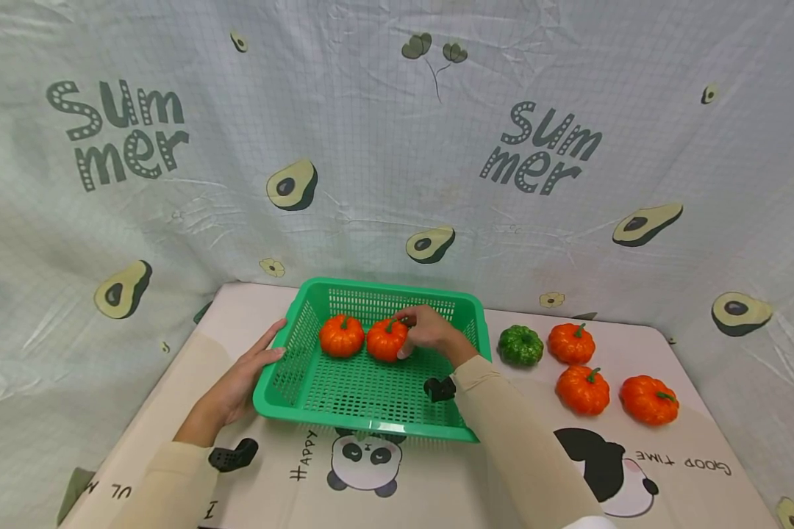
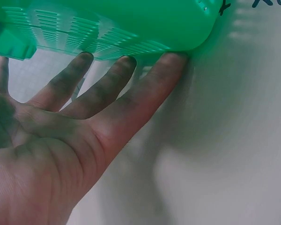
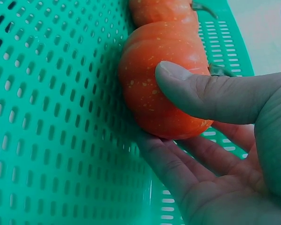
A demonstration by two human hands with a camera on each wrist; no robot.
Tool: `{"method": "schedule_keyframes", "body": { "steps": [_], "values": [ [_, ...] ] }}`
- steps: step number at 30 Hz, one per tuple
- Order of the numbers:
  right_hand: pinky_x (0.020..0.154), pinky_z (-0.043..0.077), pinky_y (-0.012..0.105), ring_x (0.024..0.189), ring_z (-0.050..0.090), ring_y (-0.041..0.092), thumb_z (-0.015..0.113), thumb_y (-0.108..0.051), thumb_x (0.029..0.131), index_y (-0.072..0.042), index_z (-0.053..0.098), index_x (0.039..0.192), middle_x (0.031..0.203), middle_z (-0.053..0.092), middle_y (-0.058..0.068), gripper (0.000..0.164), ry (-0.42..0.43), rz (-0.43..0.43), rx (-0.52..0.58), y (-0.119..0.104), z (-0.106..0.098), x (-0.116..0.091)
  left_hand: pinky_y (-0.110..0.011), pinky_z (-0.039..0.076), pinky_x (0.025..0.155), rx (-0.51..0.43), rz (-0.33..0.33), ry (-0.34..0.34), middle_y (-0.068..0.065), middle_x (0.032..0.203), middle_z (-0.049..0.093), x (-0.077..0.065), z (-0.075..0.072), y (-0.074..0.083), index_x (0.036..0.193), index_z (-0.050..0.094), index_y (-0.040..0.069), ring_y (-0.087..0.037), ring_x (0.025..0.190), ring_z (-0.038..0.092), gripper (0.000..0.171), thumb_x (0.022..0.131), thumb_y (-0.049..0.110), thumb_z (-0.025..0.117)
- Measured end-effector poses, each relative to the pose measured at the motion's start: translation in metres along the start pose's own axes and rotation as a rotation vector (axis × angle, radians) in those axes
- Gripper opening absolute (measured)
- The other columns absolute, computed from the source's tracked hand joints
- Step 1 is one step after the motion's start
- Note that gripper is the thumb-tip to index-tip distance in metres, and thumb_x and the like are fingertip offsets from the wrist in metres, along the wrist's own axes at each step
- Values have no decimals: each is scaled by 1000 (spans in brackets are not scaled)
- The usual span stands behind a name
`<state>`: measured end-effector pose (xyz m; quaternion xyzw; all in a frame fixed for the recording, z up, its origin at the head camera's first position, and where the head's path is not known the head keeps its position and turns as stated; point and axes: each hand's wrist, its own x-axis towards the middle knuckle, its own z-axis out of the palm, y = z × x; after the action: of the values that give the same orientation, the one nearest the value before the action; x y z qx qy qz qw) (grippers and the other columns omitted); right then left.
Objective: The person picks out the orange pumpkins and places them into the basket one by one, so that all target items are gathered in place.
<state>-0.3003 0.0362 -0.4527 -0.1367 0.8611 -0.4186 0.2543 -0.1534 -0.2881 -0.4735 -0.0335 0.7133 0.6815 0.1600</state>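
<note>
A green plastic basket (image 1: 370,430) with slotted walls stands on the table. Inside it, side by side toward the back, are two small orange pumpkins: a left pumpkin (image 1: 341,336) and a right pumpkin (image 1: 385,341). My right hand (image 1: 430,330) reaches in over the basket's right side and grips the right pumpkin; in the right wrist view the thumb (image 3: 192,93) lies on its skin and the fingers curl beneath. My left hand (image 1: 241,378) is at the basket's left wall, its straight, spread fingers (image 2: 150,89) with their tips at the slotted side.
Right of the basket lie a green pumpkin (image 1: 520,345) and three orange ones: a back one (image 1: 571,343), a front one (image 1: 583,390) and a far-right one (image 1: 649,400). A printed cloth (image 1: 370,110) hangs behind the table (image 1: 265,492).
</note>
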Motion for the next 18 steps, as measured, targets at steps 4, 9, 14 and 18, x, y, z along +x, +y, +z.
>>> {"method": "schedule_keyframes", "body": {
  "steps": [4, 9, 14, 18],
  "values": [
    [106, 52, 47, 132, 59, 35, 81, 9, 72, -11, 64, 141, 146, 61, 17, 74, 2, -2, -8, 1, 0, 1, -49, 32, 115, 0, 4, -3, -9, 177, -4, 0, 0, 0, 168, 1, 39, -38, 155, 16, 70, 110, 38, 41],
    [104, 53, 46, 130, 60, 34, 81, 9, 72, -11, 64, 141, 145, 63, 17, 74, 6, -3, -13, 1, 1, 1, -52, 30, 116, 8, 5, 0, -8, 177, -5, -1, 1, 1, 168, 1, 39, -39, 155, 14, 71, 110, 38, 41],
    [105, 53, 47, 129, 61, 34, 81, 10, 72, -11, 64, 142, 144, 63, 17, 76, 14, 3, -15, 0, 1, -1, -50, 32, 115, 3, 3, -3, -9, 177, -4, -1, 1, 1, 168, 1, 40, -39, 155, 16, 70, 110, 38, 41],
    [106, 52, 48, 128, 61, 34, 81, 12, 72, -11, 63, 143, 144, 63, 17, 76, 20, 11, -8, -1, 2, -1, -46, 35, 112, 0, 2, -6, -10, 177, -3, -1, 0, 0, 168, 1, 41, -39, 154, 18, 70, 110, 39, 41]
  ]
}}
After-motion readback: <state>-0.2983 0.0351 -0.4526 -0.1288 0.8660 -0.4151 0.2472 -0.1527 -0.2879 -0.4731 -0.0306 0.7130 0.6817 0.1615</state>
